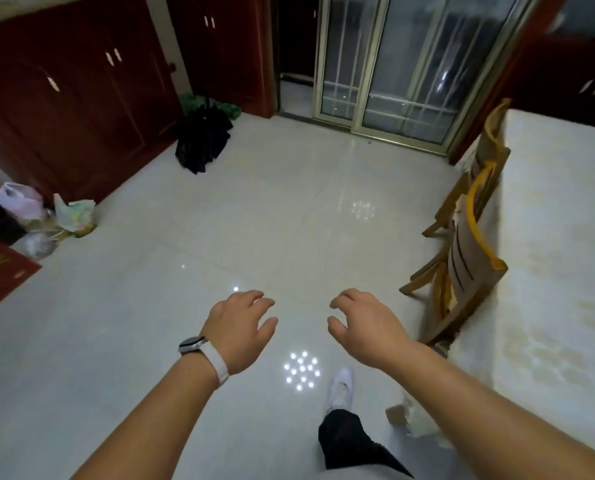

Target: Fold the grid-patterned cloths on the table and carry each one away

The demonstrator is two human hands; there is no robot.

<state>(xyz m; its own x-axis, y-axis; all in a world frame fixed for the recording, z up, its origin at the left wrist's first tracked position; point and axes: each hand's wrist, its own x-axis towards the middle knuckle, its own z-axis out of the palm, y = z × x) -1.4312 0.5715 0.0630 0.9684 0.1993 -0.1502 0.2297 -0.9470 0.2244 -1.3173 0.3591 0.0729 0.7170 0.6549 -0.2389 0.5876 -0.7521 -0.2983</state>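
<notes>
No grid-patterned cloth can be made out in this view; the table (548, 237), under a pale mottled covering, runs along your right from about one o'clock down to four o'clock, its long axis lying roughly away from you. Whether that covering, or anything lying on it, is one of the cloths to fold cannot be told from here. Your right hand (365, 323) is the nearer to the table's edge, at about three o'clock from it; your left hand (240, 327), with a watch (194, 342) at the wrist, is further off across the gap. Both hands hang palm down over the floor (254, 209), fingers loosely spread and half curled, holding nothing. Two wooden chairs (462, 265) stand against the table's near side at about two o'clock, tilted in this wide view, and block part of that edge; the stretch of edge just below them, beside your right forearm, looks open. The floor is clear from eleven to one o'clock as far as the glass sliding door (393, 64). Dark red cabinets (64, 98), a black bundle (202, 140) and some plastic bags (47, 216) lie from nine to eleven o'clock, well apart from you. The next move likely calls for a turn to the right.
</notes>
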